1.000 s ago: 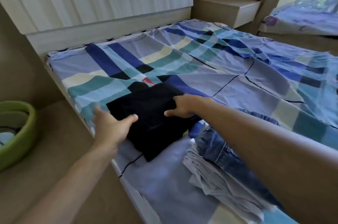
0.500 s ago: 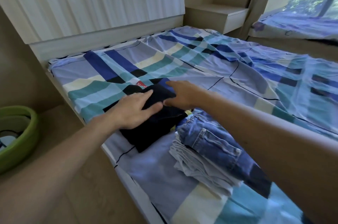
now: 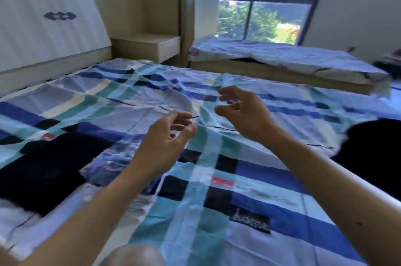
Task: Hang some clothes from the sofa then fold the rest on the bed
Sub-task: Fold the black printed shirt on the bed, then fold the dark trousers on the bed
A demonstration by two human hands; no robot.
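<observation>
Wide bed (image 3: 217, 211), covered by a blue-and-teal checked sheet (image 3: 134, 100), rumpled toward the far side. Left part: folded black garment (image 3: 50, 163) lying flat. Touching its right edge: blue jeans (image 3: 112, 161), blurred. Right edge: second dark garment (image 3: 373, 157), well apart from both.

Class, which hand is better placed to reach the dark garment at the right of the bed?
Likely the right hand: empty, and nearer the dark garment; the left hand, also empty, hovers further off beside the jeans.
</observation>
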